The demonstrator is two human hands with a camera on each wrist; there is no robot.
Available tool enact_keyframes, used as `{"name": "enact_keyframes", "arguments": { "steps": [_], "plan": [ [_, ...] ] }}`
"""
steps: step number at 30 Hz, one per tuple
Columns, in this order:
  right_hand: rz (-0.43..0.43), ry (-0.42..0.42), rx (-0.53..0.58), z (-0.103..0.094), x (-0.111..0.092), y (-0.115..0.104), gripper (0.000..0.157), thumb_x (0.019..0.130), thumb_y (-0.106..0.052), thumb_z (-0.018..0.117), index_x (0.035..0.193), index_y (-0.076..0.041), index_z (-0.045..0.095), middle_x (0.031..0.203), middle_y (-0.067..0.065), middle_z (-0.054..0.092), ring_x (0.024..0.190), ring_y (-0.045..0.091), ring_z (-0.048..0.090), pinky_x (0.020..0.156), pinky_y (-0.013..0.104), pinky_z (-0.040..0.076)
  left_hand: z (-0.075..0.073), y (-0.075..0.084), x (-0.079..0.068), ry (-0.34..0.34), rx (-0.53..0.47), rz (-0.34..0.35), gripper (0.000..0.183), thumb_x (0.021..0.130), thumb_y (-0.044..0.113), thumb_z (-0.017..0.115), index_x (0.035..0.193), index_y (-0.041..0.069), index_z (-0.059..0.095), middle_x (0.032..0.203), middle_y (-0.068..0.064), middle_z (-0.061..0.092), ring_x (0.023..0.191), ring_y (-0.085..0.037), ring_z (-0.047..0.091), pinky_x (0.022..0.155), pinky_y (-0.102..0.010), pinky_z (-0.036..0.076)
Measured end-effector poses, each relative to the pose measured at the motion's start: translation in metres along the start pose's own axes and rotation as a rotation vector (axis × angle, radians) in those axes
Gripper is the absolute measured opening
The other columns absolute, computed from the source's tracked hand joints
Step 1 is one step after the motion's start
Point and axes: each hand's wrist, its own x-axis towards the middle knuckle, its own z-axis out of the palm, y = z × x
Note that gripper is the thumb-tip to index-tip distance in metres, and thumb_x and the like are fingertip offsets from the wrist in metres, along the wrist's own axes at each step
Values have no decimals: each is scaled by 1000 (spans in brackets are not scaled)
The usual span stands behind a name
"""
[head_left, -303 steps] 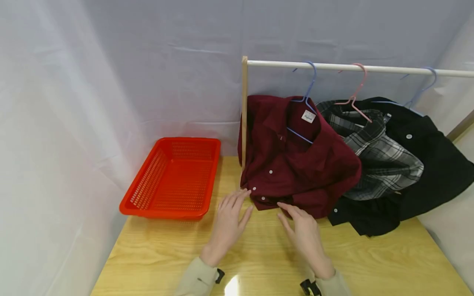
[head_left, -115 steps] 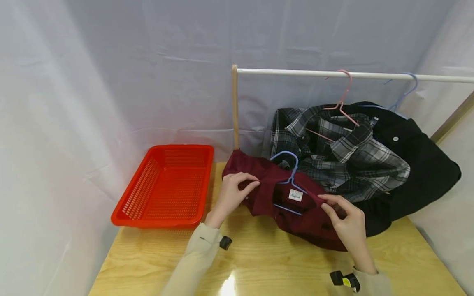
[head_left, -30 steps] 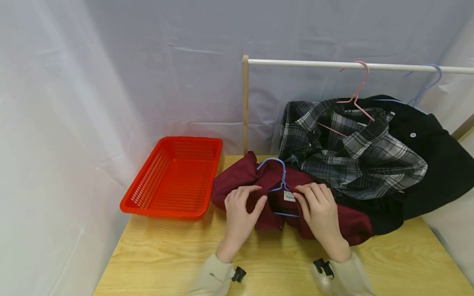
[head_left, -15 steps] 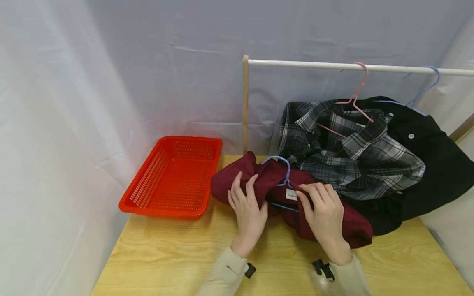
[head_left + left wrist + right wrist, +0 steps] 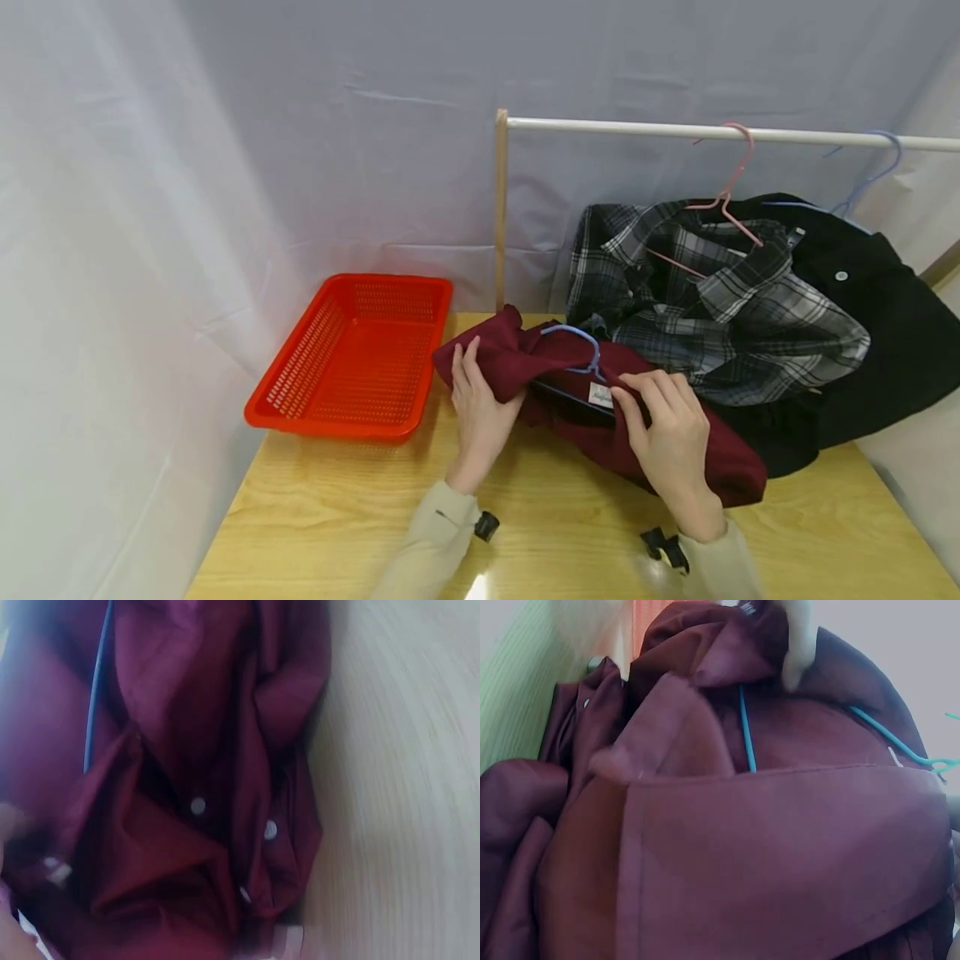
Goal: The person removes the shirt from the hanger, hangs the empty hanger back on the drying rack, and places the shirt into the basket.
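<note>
Maroon button-up shirt [image 5: 528,350], on the wooden surface [image 5: 562,517], has its neck edge pinched narrowly beside the white label [image 5: 598,394] in the right hand's [image 5: 667,433] grip, while the left hand [image 5: 480,421] touches the opposite side, thumb hidden by cloth, so I cannot tell whether it holds. An uneven tug could snag the cloth on the blue hanger [image 5: 597,357] inside; both forearms [image 5: 427,537] reach forward, right fingers bent, left ones straighter.
</note>
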Motion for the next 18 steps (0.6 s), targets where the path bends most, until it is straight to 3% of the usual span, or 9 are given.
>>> {"name": "enact_keyframes", "arguments": {
  "steps": [4,7,11,18],
  "plan": [
    [-43,8,23,1,-1,-6,33,101,-35,64,97,-4,75,90,9,71,80,31,59,76,40,45,4,-1,6,30,-11,-45,94,78,20,87,153,10,32,158,-27,29,139,-48,37,105,-68,35],
    [-66,16,36,2,-2,-9,31,100,-34,65,95,-5,76,88,8,71,80,30,59,76,40,45,5,-7,13,67,-6,-44,81,79,8,82,148,7,40,149,-23,45,131,-44,48,100,-64,41],
    [-63,18,26,1,-3,-7,31,100,-33,65,94,-5,76,87,7,70,80,30,59,75,41,45,0,-17,20,26,-32,-42,57,83,-3,72,136,6,54,128,-18,64,114,-38,61,95,-54,49],
    [-60,27,-13,0,-2,3,32,101,-35,63,94,-6,75,87,8,70,78,31,59,74,41,46,-2,-20,19,-5,-42,-88,45,81,-9,67,123,6,60,115,-18,68,105,-38,64,90,-51,50]
  ]
}}
